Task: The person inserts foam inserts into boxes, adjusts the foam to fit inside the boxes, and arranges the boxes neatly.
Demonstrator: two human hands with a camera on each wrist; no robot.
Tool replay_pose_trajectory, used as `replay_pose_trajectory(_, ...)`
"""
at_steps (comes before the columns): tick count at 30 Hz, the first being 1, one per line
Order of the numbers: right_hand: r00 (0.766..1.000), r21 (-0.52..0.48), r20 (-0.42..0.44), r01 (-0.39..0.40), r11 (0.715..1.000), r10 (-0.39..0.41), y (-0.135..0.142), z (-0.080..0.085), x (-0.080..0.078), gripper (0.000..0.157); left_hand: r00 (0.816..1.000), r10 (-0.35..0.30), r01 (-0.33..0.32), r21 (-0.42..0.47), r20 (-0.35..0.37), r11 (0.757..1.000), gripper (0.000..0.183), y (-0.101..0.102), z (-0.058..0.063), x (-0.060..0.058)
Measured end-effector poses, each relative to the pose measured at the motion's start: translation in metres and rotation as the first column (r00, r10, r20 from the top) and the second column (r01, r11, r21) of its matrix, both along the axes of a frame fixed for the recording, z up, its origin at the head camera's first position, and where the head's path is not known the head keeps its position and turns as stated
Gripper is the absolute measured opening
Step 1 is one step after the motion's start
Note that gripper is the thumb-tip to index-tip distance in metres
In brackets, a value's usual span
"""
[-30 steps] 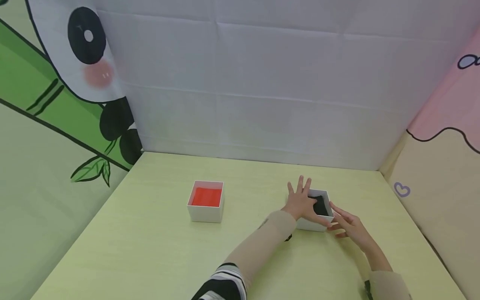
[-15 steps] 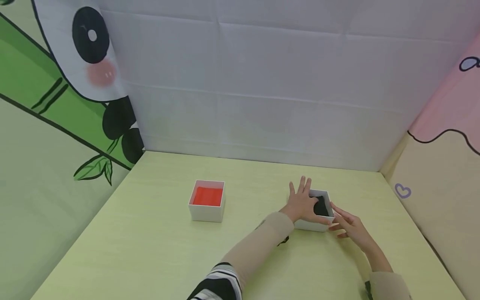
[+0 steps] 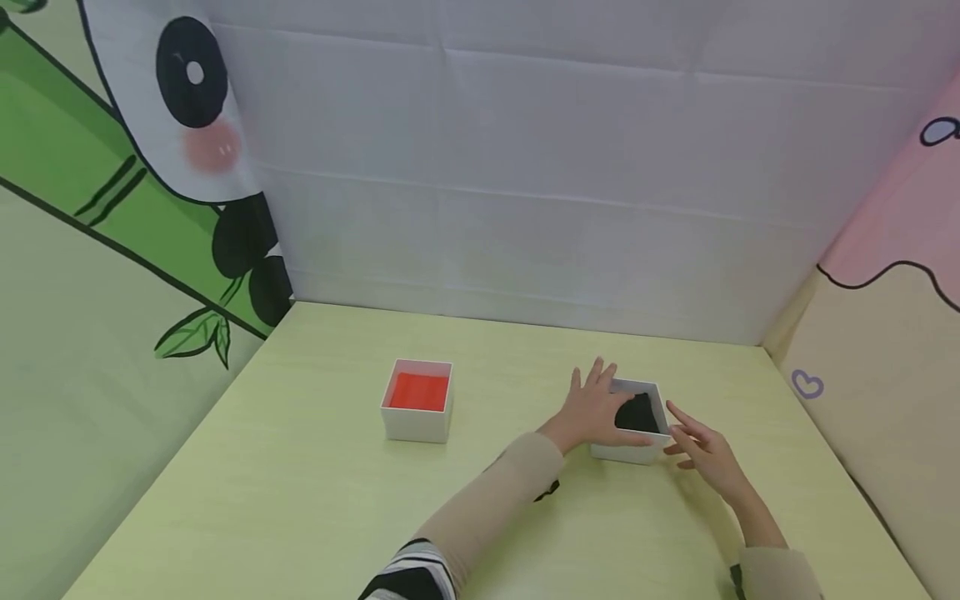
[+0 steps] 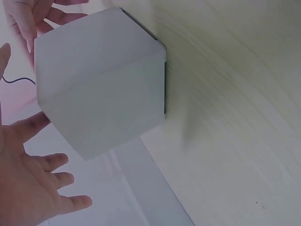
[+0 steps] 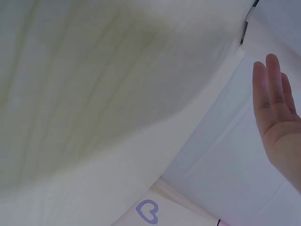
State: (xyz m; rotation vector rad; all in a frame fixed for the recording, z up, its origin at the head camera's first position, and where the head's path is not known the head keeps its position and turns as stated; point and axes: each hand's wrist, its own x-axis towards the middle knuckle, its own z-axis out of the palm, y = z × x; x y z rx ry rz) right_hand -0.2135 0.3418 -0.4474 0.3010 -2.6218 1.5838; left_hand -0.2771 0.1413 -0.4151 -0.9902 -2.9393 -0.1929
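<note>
A white open-topped box (image 3: 622, 454) stands at the right of the table, with a flat black piece (image 3: 637, 414) inside, perhaps cloth. My left hand (image 3: 588, 414) lies over the box's left side, fingers straight and spread, thumb along the near rim. The left wrist view shows the box's outer walls (image 4: 103, 80) beside the spread left hand (image 4: 23, 183). Just off the box's right wall is my right hand (image 3: 708, 458), its fingers extended. In the right wrist view the right hand (image 5: 280, 113) has straight fingers and holds nothing.
Left of my hands stands a second white box (image 3: 416, 427) with a flat red piece (image 3: 417, 392) in it. A white sheet (image 3: 480, 183) hangs behind the pale yellow table (image 3: 322, 500). Printed panels rise on both sides.
My left hand has drawn slightly left over the box, uncovering more of the black piece. My right hand has come a little away from the box's right wall. The head view has shifted slightly.
</note>
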Motion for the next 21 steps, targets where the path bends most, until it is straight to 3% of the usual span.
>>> replay_pose_trajectory(3,0.995,0.038,-0.053,0.081,0.996,-0.079,-0.001,-0.001,0.002,0.041,1.0,-0.007,0.007,0.041,-0.007,0.999,0.073,-0.007,0.0,0.002)
replay_pose_trajectory(6,0.973,0.077,-0.164,0.178,0.981,-0.163,-0.003,0.0,0.004,0.037,0.999,-0.02,0.023,0.092,-0.038,0.996,0.069,-0.016,0.002,0.003)
replay_pose_trajectory(13,0.864,0.11,-0.449,0.306,0.946,-0.228,-0.013,0.009,0.009,0.03,0.997,-0.006,0.021,0.206,-0.071,0.978,0.059,-0.042,0.003,0.012)
replay_pose_trajectory(17,0.833,0.117,-0.502,0.333,0.936,-0.234,-0.024,0.015,0.016,0.031,0.997,-0.001,0.023,0.286,-0.075,0.958,0.055,-0.056,0.0,0.02)
replay_pose_trajectory(21,0.831,0.123,-0.511,0.323,0.938,-0.219,-0.034,0.019,0.021,0.031,0.997,0.016,0.012,0.345,-0.078,0.938,0.051,-0.068,-0.002,0.029)
